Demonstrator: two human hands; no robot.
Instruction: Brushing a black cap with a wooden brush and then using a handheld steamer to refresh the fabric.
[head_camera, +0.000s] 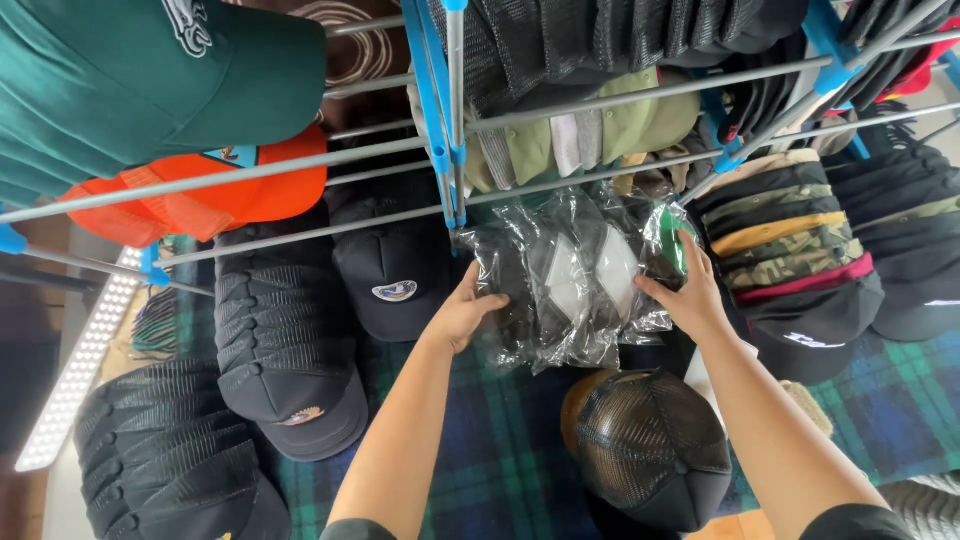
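A bundle of black caps wrapped in clear plastic bags (575, 280) sits on the lower shelf under the metal rack rods. My left hand (468, 312) grips its left edge, fingers curled around the plastic. My right hand (688, 290) holds its right side, thumb on top, near a green patch showing through the plastic. Both forearms reach in from the bottom of the view.
Grey metal rods with blue joints (447, 150) cross above the shelf. Stacks of black caps (285, 350) lie to the left, a black mesh cap (650, 445) near my right arm, camouflage and dark caps (800, 255) to the right. Green (150, 70) and orange caps (215, 195) hang upper left. A plaid cloth (500, 450) covers the shelf.
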